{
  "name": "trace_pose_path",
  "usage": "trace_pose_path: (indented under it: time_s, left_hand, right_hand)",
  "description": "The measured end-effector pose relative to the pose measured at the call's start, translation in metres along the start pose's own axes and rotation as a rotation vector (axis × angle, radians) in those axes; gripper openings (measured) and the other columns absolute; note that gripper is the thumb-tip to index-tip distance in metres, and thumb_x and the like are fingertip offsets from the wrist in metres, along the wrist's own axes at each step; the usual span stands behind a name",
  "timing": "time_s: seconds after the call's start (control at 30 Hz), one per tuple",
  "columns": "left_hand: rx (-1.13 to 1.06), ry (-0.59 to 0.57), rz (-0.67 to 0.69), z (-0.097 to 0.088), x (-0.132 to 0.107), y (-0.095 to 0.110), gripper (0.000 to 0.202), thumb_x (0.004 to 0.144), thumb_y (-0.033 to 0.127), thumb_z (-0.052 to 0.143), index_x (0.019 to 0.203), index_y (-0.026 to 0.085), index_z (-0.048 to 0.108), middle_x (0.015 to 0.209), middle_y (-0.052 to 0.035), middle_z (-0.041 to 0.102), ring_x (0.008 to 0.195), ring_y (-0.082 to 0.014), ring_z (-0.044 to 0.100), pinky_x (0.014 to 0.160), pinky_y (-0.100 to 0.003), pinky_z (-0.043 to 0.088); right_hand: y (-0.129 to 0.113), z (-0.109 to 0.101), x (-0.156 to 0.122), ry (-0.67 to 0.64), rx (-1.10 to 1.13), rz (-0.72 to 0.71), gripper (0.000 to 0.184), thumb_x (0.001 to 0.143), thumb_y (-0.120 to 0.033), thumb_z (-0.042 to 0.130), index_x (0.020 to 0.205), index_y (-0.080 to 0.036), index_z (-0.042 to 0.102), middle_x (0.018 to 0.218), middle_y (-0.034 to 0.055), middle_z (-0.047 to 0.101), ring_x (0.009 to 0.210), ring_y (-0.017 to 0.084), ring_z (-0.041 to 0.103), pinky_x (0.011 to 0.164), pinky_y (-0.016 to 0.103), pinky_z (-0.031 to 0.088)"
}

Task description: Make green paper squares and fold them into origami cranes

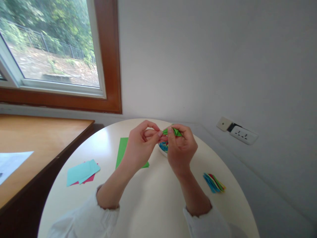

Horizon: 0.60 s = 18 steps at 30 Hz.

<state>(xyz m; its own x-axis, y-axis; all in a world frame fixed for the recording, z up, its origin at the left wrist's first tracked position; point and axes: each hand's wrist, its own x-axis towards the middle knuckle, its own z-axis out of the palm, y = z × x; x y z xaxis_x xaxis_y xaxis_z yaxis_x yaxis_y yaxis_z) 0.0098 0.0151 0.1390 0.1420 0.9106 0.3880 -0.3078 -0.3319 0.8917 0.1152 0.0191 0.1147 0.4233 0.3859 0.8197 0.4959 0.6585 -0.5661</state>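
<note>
A small folded piece of green paper (176, 132) is held up between both hands above the far part of the round white table (158, 205). My right hand (182, 145) grips its body between thumb and fingers. With thumb and fingertips, my left hand (142, 142) pinches the pointed left end. Below and partly behind the hands sits a white dish (162, 152) with blue and other coloured bits in it, mostly hidden. Flat green paper (121, 153) lies under my left hand and wrist, partly covered from view.
Light blue paper sheets (80, 172) over pink ones (90, 178) lie at the table's left. A bundle of coloured strips (214, 182) is on the right. A wooden desk (44, 135) with a white sheet (12, 163) stands left; the wall (198, 59) rises behind.
</note>
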Motion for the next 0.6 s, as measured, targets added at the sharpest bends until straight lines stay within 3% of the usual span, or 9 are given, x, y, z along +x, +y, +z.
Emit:
trace_pose_path:
  time_s: [0.3,0.6]
  left_hand:
    - [0.028,-0.002,0.006,-0.0012,0.0000,-0.0026,0.020,0.065,0.027,0.072,0.073,0.014,0.059,0.056,0.0019,0.066,0.059,-0.0139,0.067,0.064,-0.026,0.057]
    - [-0.020,0.013,-0.035,-0.0031,0.0040,-0.0073,0.022,0.060,0.029,0.076,0.070,0.013,0.064,0.056,-0.0002,0.067,0.056,-0.0152,0.066,0.066,-0.030,0.058]
  right_hand:
    - [0.0051,0.0018,-0.0011,-0.021,-0.008,-0.030,0.005,0.079,-0.024,0.059,0.079,-0.019,0.060,0.073,-0.0003,0.066,0.066,0.014,0.062,0.063,0.028,0.050]
    - [0.0044,0.0027,-0.0027,-0.057,0.004,-0.040,0.003,0.080,-0.022,0.058,0.079,-0.019,0.060,0.073,-0.0005,0.066,0.065,0.013,0.062,0.062,0.026,0.050]
